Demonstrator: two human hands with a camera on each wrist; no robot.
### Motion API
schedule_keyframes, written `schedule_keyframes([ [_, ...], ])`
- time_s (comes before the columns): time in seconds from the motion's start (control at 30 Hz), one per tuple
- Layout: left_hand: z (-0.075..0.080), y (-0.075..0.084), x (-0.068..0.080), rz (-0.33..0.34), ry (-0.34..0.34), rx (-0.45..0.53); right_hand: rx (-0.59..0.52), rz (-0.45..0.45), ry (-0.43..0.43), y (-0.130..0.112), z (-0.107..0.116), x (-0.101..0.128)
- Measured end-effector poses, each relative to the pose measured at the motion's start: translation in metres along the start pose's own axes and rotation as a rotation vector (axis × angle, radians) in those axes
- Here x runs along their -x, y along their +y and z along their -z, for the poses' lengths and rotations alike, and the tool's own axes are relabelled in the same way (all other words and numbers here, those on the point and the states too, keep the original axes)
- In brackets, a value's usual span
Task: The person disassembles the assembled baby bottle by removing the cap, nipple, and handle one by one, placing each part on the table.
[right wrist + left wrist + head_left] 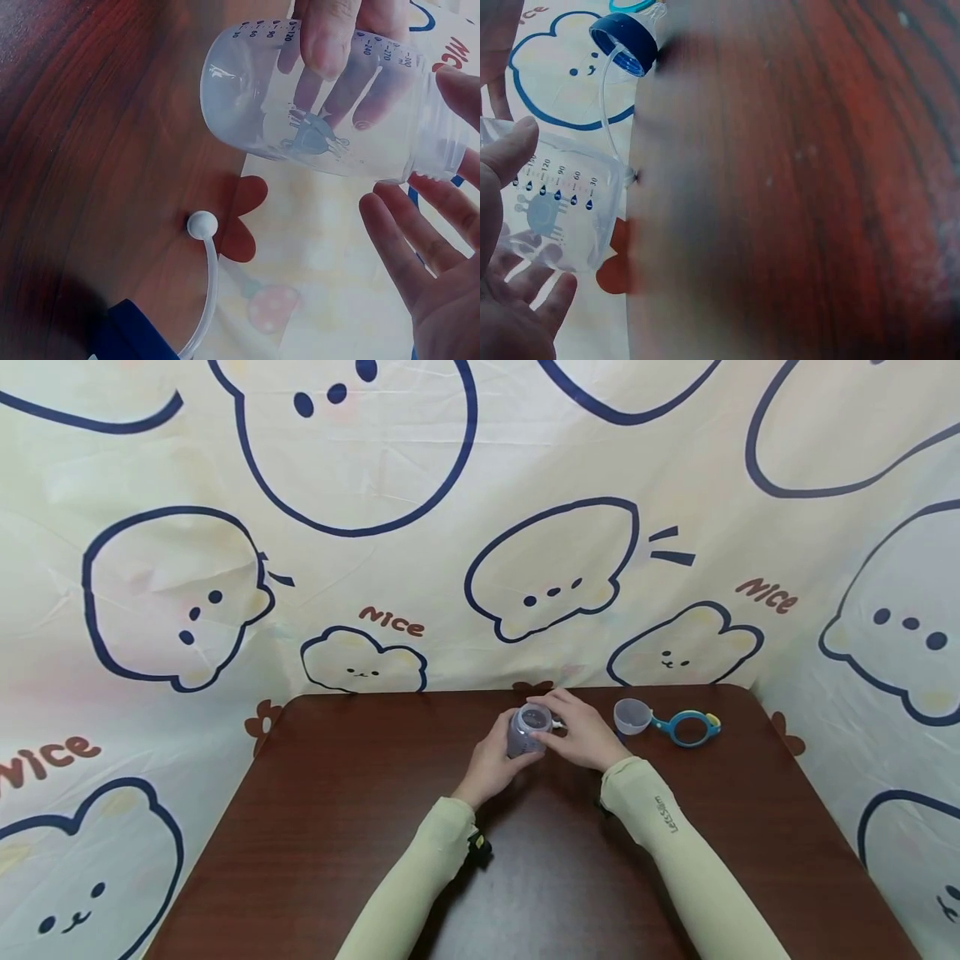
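Observation:
A clear plastic bottle (pixel 527 731) with printed measuring marks is held tilted above the far middle of the brown table (pixel 337 827). My left hand (pixel 491 764) grips its body; the thumb and fingers show round the bottle (pixel 562 202) in the left wrist view. My right hand (pixel 581 735) is at the bottle's threaded mouth. In the right wrist view the right hand (pixel 427 247) has its fingers spread and fairly straight beside the neck of the bottle (pixel 322 112). A blue screw cap (pixel 622 41) with a thin white straw (pixel 202 225) lies on the table just beyond.
A small clear cup (pixel 632 717) and a blue ring handle (pixel 693 727) lie to the right of the hands, near the table's far edge. A cream cloth with cartoon animals (pixel 375 568) hangs behind and at both sides.

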State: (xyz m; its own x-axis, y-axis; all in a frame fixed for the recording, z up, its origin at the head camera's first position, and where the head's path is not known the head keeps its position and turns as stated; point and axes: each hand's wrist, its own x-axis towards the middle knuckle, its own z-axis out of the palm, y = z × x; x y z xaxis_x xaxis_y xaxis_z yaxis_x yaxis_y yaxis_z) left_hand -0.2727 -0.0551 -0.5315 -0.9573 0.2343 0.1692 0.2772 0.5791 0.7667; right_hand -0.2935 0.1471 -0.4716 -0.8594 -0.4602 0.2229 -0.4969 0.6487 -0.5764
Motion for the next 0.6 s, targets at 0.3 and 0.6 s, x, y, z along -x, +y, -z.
schedule_keyframes([
  [0.3,0.0,-0.0009,-0.0012,0.027,-0.032,0.044,0.012,0.026,0.006,0.0037,-0.0038,-0.0042],
  [0.6,-0.0021,-0.0042,-0.0027,0.017,-0.052,0.093,0.024,0.034,0.008,0.0071,-0.0083,-0.0074],
])
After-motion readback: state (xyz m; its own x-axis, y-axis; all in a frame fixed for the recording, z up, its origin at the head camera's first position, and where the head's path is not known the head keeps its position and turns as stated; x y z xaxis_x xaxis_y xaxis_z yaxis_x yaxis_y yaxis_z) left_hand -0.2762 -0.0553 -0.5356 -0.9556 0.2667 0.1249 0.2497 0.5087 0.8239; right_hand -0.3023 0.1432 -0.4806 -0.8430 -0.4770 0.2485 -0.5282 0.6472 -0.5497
